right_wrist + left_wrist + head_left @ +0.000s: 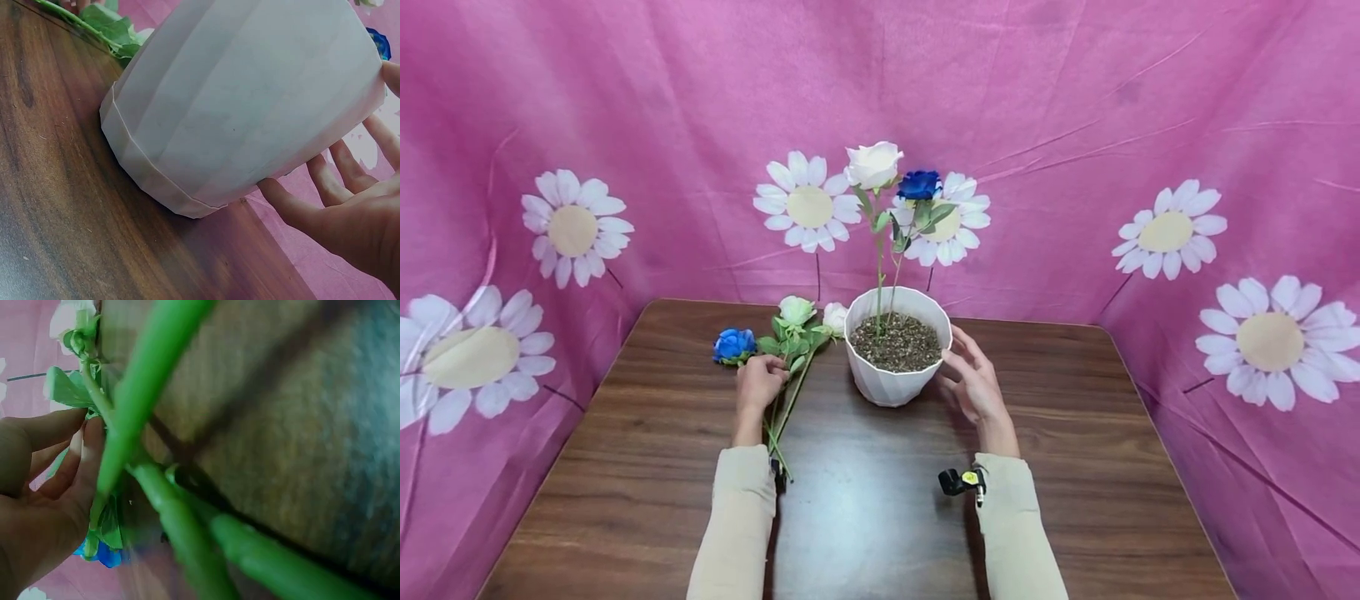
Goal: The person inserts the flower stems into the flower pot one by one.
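Observation:
My left hand (762,383) is at the rose stems on the table's left side, its fingertips and thumb pinching at a leafy stem (95,394); which rose it belongs to is hard to tell. A blue rose (734,345), a greenish-white rose (796,310) and a pale rose (835,319) lie about it, stems crossing. My right hand (976,383) touches the right side of the white faceted pot (206,106), fingers spread and fairly straight. Out of the pot's dark soil (895,343) stand a white rose (874,165) and a dark blue rose (919,185), both upright.
Everything stands on a brown wooden table (1075,500). Pink cloth (1037,83) printed with large daisies hangs round the back and sides. A small black camera (958,482) sits at the right wrist.

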Action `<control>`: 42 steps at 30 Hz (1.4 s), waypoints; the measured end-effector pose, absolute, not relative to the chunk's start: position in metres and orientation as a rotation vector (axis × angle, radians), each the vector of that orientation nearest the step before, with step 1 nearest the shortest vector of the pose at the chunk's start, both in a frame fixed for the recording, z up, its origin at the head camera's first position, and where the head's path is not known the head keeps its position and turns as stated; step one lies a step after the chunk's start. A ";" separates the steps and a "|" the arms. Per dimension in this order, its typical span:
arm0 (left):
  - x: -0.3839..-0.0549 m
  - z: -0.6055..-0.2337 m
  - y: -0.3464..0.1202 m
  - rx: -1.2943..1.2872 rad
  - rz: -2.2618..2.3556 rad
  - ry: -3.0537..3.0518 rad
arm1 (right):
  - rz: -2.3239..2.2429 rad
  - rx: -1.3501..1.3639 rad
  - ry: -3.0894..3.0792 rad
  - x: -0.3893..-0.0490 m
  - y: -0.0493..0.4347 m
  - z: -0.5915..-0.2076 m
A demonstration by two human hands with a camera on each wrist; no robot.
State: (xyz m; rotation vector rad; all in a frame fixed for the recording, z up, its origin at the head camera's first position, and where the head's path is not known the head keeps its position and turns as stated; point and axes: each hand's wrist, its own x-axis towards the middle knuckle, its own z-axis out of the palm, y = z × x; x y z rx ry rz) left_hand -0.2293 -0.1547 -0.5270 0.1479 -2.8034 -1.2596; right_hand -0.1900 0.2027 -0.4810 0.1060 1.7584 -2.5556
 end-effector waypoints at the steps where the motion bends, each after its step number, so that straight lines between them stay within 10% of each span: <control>1: -0.229 -0.528 -0.155 0.180 -1.255 -2.797 | -2.552 0.106 1.761 -0.190 0.203 -0.481; 19: -0.240 -0.523 -0.156 0.275 -1.092 -2.977 | -2.552 0.110 1.762 -0.190 0.201 -0.479; 42: -0.242 -0.503 -0.163 0.342 -2.001 -2.498 | -2.580 0.090 1.734 -0.191 0.201 -0.479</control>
